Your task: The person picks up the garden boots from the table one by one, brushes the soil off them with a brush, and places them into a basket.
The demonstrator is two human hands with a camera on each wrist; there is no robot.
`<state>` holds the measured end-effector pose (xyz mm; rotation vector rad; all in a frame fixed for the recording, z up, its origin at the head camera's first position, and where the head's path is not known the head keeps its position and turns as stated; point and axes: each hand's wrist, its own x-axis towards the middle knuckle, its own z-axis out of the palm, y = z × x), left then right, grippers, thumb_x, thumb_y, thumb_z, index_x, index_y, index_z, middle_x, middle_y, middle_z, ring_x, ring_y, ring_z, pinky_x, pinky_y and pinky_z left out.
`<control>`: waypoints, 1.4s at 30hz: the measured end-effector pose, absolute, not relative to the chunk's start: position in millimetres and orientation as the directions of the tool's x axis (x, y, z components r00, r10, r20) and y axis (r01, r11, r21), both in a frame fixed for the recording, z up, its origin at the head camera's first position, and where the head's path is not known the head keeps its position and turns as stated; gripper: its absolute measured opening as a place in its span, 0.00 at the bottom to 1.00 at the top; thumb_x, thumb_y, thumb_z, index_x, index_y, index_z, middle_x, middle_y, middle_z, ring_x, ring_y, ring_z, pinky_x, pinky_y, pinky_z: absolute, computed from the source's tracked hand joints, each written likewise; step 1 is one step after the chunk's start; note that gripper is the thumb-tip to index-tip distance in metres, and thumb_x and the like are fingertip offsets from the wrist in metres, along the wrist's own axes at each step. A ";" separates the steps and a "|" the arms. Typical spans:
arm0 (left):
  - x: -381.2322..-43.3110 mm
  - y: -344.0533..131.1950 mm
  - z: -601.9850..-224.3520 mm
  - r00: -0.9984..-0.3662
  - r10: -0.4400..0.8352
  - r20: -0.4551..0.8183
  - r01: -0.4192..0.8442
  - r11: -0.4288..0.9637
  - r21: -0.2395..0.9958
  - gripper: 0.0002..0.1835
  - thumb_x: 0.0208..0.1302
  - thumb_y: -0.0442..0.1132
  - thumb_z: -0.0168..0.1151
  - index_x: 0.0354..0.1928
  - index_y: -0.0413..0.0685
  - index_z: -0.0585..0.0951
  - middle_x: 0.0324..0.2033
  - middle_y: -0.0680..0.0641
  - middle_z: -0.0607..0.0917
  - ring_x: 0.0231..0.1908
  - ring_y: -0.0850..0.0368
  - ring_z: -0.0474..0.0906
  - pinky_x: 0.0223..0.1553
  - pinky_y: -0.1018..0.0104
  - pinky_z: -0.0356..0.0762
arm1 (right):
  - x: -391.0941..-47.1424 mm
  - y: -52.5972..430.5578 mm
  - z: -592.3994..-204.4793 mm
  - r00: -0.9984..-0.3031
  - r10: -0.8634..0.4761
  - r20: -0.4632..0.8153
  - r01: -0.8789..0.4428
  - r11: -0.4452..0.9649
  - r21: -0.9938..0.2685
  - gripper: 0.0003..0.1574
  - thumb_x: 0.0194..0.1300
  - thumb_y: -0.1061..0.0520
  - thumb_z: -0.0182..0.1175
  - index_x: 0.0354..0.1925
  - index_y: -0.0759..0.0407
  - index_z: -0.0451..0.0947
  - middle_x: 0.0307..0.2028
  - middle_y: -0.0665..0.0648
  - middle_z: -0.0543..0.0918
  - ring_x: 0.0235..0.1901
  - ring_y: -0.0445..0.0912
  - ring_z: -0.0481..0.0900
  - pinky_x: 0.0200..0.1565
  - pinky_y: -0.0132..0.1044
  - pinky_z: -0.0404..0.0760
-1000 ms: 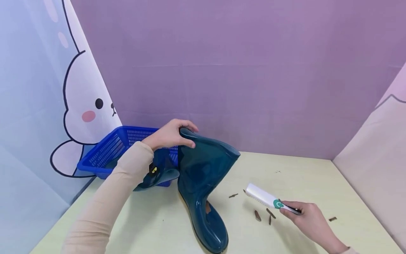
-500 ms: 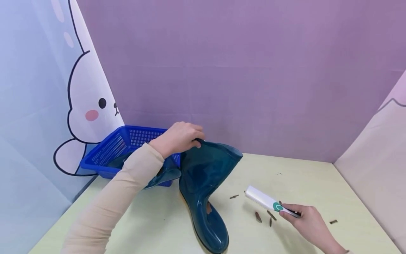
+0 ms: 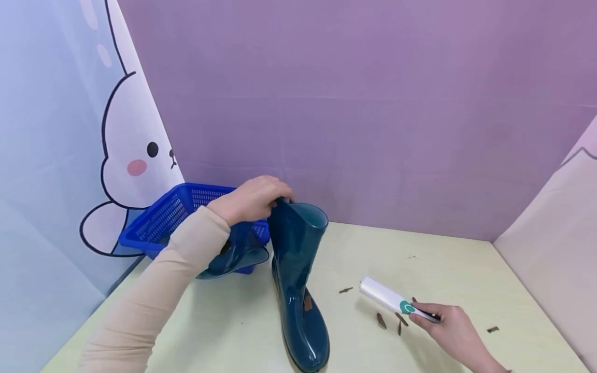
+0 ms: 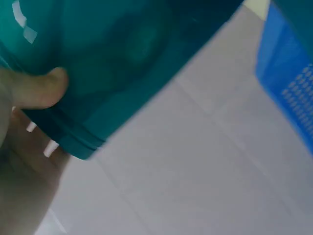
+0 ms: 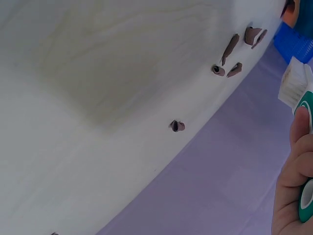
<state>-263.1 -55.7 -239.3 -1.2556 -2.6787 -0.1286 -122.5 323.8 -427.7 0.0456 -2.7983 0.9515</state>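
My left hand (image 3: 258,197) grips the top rim of a dark teal rubber boot (image 3: 296,259) that stands, leaning slightly, on the table. In the left wrist view the thumb (image 4: 44,90) lies along the outside of the boot shaft (image 4: 112,63). A brown flake (image 3: 307,303) clings to the boot's instep. To the right, my right hand (image 3: 452,329) holds a white scrubbing brush (image 3: 382,295) with a green band, bristles facing down over the table. Its pale bristles (image 5: 292,83) show in the right wrist view.
A blue plastic basket (image 3: 135,242) stands at the back left, with a second teal boot (image 3: 240,254) sticking out over its front edge. Several brown flakes (image 3: 381,321) lie scattered on the pale table (image 3: 448,269) around the brush. Behind hangs a purple backdrop (image 3: 373,129).
My left hand has turned the boot, so its shaft stands more upright and its opening has swung left. The right hand with the brush has barely shifted.
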 end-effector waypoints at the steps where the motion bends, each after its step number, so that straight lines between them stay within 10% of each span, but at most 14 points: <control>1: -259.4 -51.8 -238.8 -0.624 0.758 0.188 0.767 0.640 -0.036 0.19 0.55 0.24 0.56 0.46 0.50 0.80 0.44 0.50 0.82 0.47 0.54 0.75 0.56 0.56 0.70 | -122.8 323.6 -427.9 -0.983 0.027 0.184 -0.090 0.794 -0.601 0.19 0.51 0.50 0.66 0.41 0.57 0.83 0.38 0.59 0.85 0.13 0.34 0.56 0.16 0.28 0.61; 12: -235.7 -25.6 -257.3 -0.657 0.701 0.278 0.730 0.683 0.002 0.32 0.46 0.66 0.62 0.49 0.55 0.79 0.47 0.52 0.80 0.53 0.53 0.71 0.68 0.50 0.44 | -124.6 322.9 -426.0 -0.989 0.018 0.147 -0.076 0.790 -0.609 0.18 0.52 0.50 0.66 0.41 0.57 0.83 0.42 0.59 0.84 0.13 0.34 0.55 0.16 0.28 0.61; 21: -220.9 -5.4 -275.9 -0.631 0.655 0.416 0.724 0.690 0.014 0.28 0.46 0.64 0.64 0.43 0.52 0.81 0.42 0.53 0.83 0.50 0.56 0.74 0.67 0.56 0.51 | -126.4 323.3 -426.6 -0.985 0.016 0.170 -0.089 0.802 -0.590 0.18 0.51 0.49 0.66 0.40 0.57 0.83 0.40 0.58 0.85 0.13 0.34 0.57 0.16 0.28 0.61; 31: -207.4 19.0 -296.7 -0.685 0.463 0.562 0.482 0.867 -0.127 0.49 0.30 0.84 0.47 0.41 0.49 0.78 0.43 0.49 0.82 0.50 0.52 0.72 0.67 0.52 0.51 | -127.4 323.5 -427.6 -0.989 0.011 0.145 -0.078 0.797 -0.598 0.19 0.52 0.46 0.65 0.40 0.54 0.83 0.46 0.61 0.82 0.16 0.34 0.58 0.19 0.28 0.61; 42: -215.1 13.4 -303.1 -0.642 0.427 0.637 0.478 0.872 -0.104 0.43 0.34 0.81 0.50 0.34 0.48 0.77 0.34 0.49 0.80 0.44 0.52 0.72 0.65 0.53 0.55 | -129.0 322.4 -427.5 -0.990 0.016 0.142 -0.073 0.797 -0.599 0.19 0.51 0.48 0.66 0.40 0.56 0.83 0.43 0.62 0.83 0.17 0.34 0.61 0.19 0.28 0.62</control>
